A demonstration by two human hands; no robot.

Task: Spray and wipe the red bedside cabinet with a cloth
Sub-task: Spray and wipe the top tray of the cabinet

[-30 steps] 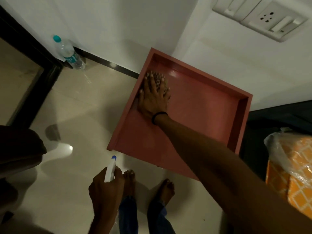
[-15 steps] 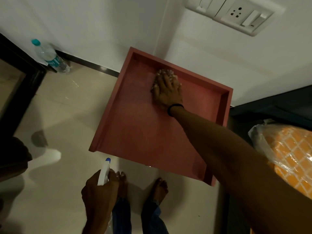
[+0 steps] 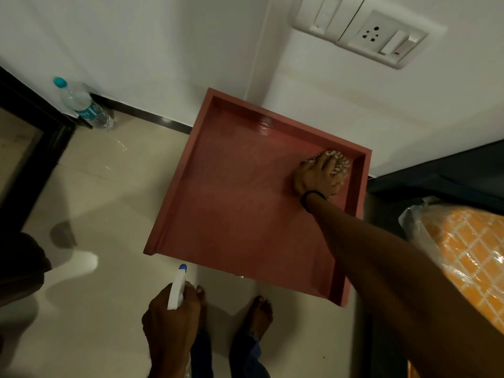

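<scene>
The red bedside cabinet (image 3: pixel 245 203) stands on the tiled floor (image 3: pixel 103 203) against the white wall, and in the head view we look straight down on its top, which has a raised lip along three sides. Our right hand (image 3: pixel 317 177) lies palm-down in the far right corner of that top, fingers spread and pressing a white nubby cloth (image 3: pixel 341 165) flat against the surface, close to the back and right lips. A black band circles that wrist. Our left hand (image 3: pixel 171 320) hangs low in front of the cabinet, closed around a white spray bottle (image 3: pixel 176 289) whose blue nozzle points up toward the cabinet's front edge. Our bare feet show beneath. A plastic water bottle (image 3: pixel 81 105) stands by the wall to the left, and a switch panel (image 3: pixel 362 31) sits on the wall above the cabinet.
</scene>
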